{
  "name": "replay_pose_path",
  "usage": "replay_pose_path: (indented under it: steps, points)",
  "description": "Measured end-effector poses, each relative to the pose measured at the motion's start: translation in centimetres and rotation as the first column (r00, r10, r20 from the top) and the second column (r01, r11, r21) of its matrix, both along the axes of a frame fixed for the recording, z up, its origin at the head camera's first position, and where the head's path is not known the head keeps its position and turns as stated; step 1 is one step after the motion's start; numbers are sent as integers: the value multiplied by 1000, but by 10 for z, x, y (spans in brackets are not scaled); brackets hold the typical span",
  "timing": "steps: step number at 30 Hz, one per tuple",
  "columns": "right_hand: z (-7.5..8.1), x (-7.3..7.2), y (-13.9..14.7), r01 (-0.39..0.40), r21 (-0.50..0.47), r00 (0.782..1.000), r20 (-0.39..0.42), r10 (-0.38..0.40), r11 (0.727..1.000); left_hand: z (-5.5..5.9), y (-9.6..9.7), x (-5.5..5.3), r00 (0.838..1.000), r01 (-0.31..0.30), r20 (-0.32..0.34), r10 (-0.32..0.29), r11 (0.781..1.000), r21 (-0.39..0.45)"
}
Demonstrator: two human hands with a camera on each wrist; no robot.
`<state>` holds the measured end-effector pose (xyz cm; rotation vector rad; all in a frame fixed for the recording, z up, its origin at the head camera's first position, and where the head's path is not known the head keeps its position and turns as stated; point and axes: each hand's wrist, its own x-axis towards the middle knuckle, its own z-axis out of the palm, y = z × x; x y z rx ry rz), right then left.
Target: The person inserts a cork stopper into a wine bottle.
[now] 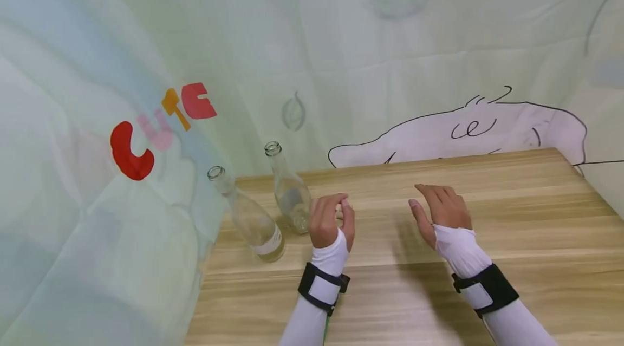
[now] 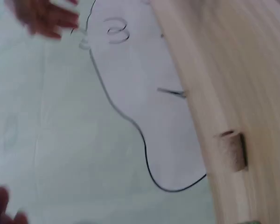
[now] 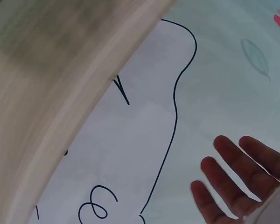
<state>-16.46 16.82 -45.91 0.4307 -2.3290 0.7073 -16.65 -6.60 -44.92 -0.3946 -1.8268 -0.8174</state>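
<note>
My left hand point(image 1: 327, 221) hovers over the wooden table with its fingers loosely bent, just right of two clear glass bottles. The rear bottle point(image 1: 291, 194) stands uncorked nearest to that hand, partly behind it. A second open bottle point(image 1: 255, 227), with a pale label low on its side, stands further left and nearer. In the left wrist view a brown cork point(image 2: 234, 151) sits on the table, apart from the left fingertips point(image 2: 0, 200). Above the table's middle, my right hand point(image 1: 446, 208) is held with its fingers extended, and nothing is in it.
The wooden table point(image 1: 536, 237) ends at the back against a pale curtain point(image 1: 341, 37) printed with a white cartoon figure point(image 1: 429, 135). Another stretch of curtain with the coloured letters point(image 1: 131, 156) hangs along the left side, close to the bottles.
</note>
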Motion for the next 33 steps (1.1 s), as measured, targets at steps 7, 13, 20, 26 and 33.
replay_pose_path:
  steps: [7, 13, 20, 26, 33]
  points:
    - [-8, 4, 9, 23, -72, 990, -136, -33, 997, 12, -38, -25, 977, -147, -102, 187, 939, 311]
    - [-13, 8, 17, 37, -44, 995, -91, -41, 998, -1, -50, -49, 970, -241, 71, 231, 905, 349]
    - [-15, 11, 19, 43, -39, 997, -61, -45, 998, -18, -58, -57, 891, -394, 380, 248, 840, 373]
    - [-21, 16, 21, 54, -44, 998, -6, -54, 998, -21, -63, -55, 895, -366, 394, 208, 847, 385]
    - [-24, 18, 21, 56, -58, 998, 20, -55, 997, -14, -58, -44, 913, -305, 383, 141, 860, 410]
